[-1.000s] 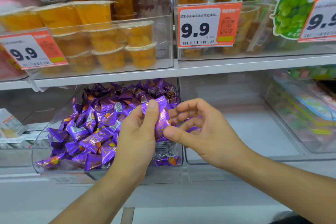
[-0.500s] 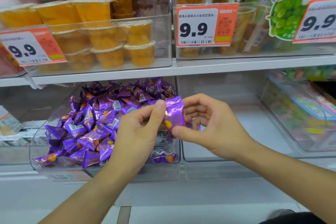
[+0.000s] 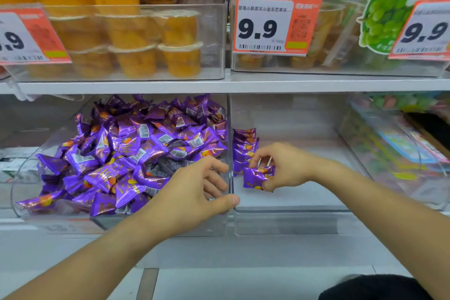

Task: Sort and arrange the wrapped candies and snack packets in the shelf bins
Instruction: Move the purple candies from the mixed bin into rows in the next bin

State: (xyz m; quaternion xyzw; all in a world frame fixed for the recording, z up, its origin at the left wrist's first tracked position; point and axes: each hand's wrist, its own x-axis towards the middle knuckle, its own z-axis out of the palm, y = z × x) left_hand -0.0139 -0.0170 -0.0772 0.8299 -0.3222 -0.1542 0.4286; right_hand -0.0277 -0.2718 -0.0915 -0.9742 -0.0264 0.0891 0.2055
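Step in hand: moving purple candies from the heaped bin (image 3: pixel 36 202), lower left of the frame, into the near-bare bin (image 3: pixel 292 209) at lower centre, and lining them up. My right hand (image 3: pixel 285 168) pinches one candy (image 3: pixel 255 178) between thumb and curled fingers, low over that bin's floor, at the near end of a short row (image 3: pixel 244 148) that stands against the bin's left wall. My left hand (image 3: pixel 194 195) holds nothing that I can see; its fingers are loosely bent over the heap (image 3: pixel 136 148), thumb on the rim where the two bins meet. Next move, as I judge it: set this candy down flush with the row, then draw another from the heap with the left. Materials: candies are small pillow-shaped packs in glossy, crinkled purple foil with crimped ends, orange print and white barcode patches; likely slippery and prone to topple. Bins are clear hard plastic, smooth, with rounded corners. Upper shelf: orange jelly cups (image 3: pixel 136 56) in clear bins, price tags (image 3: pixel 275 24) clipped in front.
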